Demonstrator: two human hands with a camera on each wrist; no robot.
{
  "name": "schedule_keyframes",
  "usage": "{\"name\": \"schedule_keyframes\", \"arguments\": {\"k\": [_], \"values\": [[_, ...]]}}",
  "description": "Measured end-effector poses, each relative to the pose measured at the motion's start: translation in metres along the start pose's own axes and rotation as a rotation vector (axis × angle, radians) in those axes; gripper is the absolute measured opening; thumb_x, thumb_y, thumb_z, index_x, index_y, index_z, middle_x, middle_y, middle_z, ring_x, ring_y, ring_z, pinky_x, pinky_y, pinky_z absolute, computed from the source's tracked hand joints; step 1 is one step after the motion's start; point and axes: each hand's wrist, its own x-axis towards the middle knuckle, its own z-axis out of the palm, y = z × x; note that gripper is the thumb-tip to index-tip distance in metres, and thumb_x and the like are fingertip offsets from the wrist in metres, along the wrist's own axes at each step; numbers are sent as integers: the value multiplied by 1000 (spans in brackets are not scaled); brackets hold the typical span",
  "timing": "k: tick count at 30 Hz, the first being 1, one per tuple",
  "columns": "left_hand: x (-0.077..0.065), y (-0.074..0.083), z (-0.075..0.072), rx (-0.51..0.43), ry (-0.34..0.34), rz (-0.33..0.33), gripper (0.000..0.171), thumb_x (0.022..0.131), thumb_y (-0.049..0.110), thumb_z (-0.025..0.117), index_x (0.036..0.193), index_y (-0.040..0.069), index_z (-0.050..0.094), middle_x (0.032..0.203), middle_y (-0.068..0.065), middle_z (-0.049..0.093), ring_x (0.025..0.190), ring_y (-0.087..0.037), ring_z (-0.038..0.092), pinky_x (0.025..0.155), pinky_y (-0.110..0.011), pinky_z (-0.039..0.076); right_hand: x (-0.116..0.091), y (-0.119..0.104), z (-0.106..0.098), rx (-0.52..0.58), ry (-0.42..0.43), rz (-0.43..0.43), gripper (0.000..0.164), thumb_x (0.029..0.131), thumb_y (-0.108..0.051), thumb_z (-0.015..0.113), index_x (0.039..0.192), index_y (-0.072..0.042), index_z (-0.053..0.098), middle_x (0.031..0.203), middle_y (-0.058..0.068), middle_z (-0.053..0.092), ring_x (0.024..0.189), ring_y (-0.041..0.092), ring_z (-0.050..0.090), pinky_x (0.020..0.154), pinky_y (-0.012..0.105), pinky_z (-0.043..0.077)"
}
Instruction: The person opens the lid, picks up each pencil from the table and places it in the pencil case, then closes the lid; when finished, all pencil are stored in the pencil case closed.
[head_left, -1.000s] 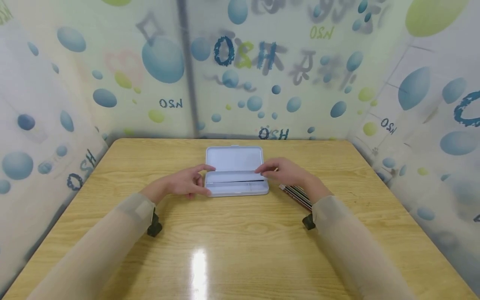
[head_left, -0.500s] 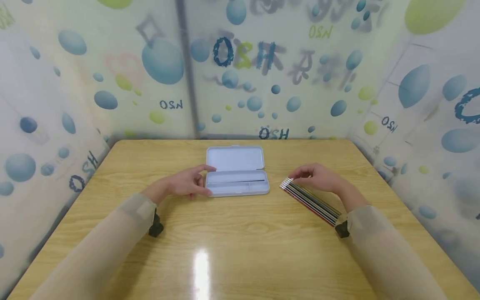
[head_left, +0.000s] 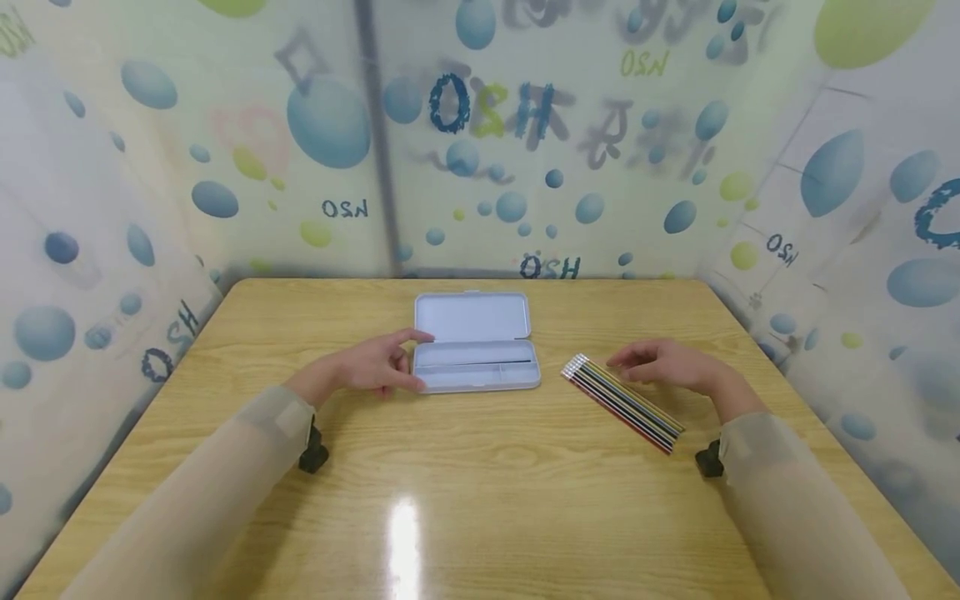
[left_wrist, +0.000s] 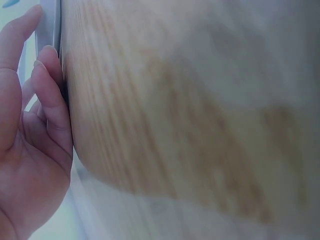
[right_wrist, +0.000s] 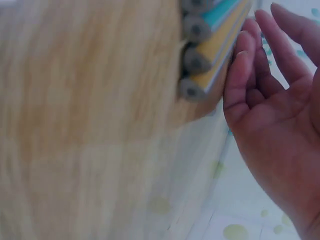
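Note:
A pale blue pencil case lies with its lid folded back on the wooden table; a thin dark strip runs along its long compartment. My left hand holds the case by its left end, thumb at the front corner and index finger by the hinge. In the left wrist view, the left hand has its other fingers bent beside the case edge. Several striped pencils lie side by side, slanting, to the right of the case. Just right of them my right hand hovers with loosely bent fingers, holding nothing.
The wooden table reaches back to a wall covering printed with blue and green drops, and similar coverings stand on both sides. A bright light reflection shows on the near part of the tabletop.
My right hand has moved from over the case to the right, across the pencils, and now sits on their far right side. The left hand stays at the case.

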Motion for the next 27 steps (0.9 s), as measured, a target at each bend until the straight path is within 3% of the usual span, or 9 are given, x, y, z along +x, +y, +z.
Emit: {"name": "schedule_keyframes", "arguments": {"k": [5,11,19,27], "values": [[1,-1,2,5,-7,-2,92,98,34,86,171,22,31,94,-8,63,67,-19,61,64,-31,55,-2,5,0,36,-66,34,48,108,-29,70,153,-12,63,160,15,60,145,33,57,121,48,47],[0,0,1,-7,-3,0,92,98,30,86,171,20,31,92,-8,61,65,-19,59,62,-30,54,2,3,-1,56,-90,36,49,109,-26,69,154,-9,61,162,16,58,139,26,62,120,43,46],[-1,0,0,4,-8,-1,92,99,32,86,171,19,31,92,-8,62,66,-20,60,62,-31,55,4,2,-2,78,-101,46,49,109,-22,69,154,-7,61,162,16,58,137,24,62,124,49,45],[-1,2,0,9,-10,5,92,99,32,85,172,19,30,91,-8,62,65,-21,60,62,-31,55,6,4,-1,82,-86,55,50,107,-21,70,154,-6,60,154,14,62,131,20,61,122,46,47]]}}
